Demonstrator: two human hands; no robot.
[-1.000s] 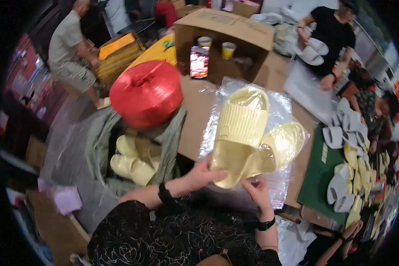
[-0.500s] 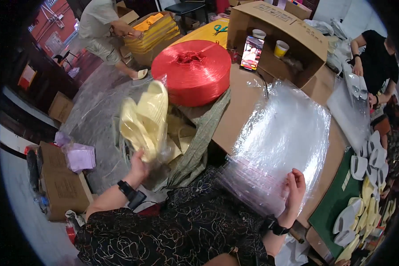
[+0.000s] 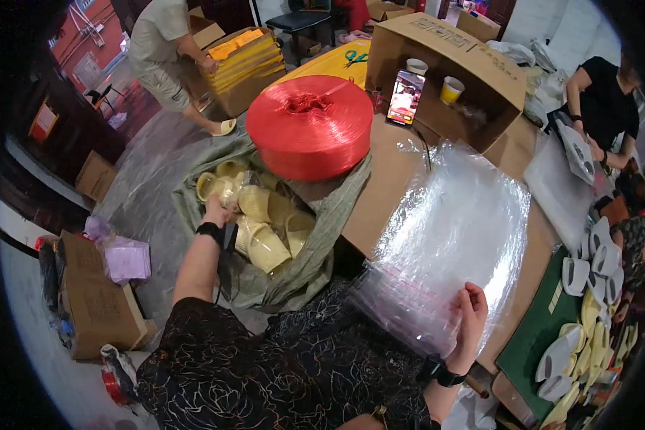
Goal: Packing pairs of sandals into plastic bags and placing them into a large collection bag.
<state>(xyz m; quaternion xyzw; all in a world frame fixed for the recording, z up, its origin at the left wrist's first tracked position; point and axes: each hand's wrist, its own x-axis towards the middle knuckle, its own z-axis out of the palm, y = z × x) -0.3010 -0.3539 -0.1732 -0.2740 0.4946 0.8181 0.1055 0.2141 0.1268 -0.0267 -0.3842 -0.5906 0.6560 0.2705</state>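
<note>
In the head view, the left hand (image 3: pixel 220 210) is lowered into the mouth of a large grey-green woven sack (image 3: pixel 321 247). A pair of pale yellow ribbed slippers in clear plastic (image 3: pixel 226 188) is touched by its fingers, at the sack's left side; whether the pair is grasped or already released cannot be told. More pale yellow slippers (image 3: pixel 267 248) are heaped in the sack, just beside this pair.

The right hand (image 3: pixel 471 309) is held with loosely curled fingers and nothing grasped, over the lower right part of a stack of clear, shiny plastic bags (image 3: pixel 462 215); whether the bags are touched cannot be made out. The stack is spread on a brown cardboard-topped desk (image 3: pixel 381 204).

A big round roll of glossy red plastic twine (image 3: pixel 309 140) is placed between the sack and the bags, above the sack's far edge. Behind the bags, a lit smartphone (image 3: pixel 405 98) is propped upright before an open brown cardboard box (image 3: pixel 448 44), in which two paper cups (image 3: pixel 451 91) are seen. To the right, grey and pale yellow slippers (image 3: pixel 554 356) are piled on a green mat (image 3: pixel 527 358).
</note>
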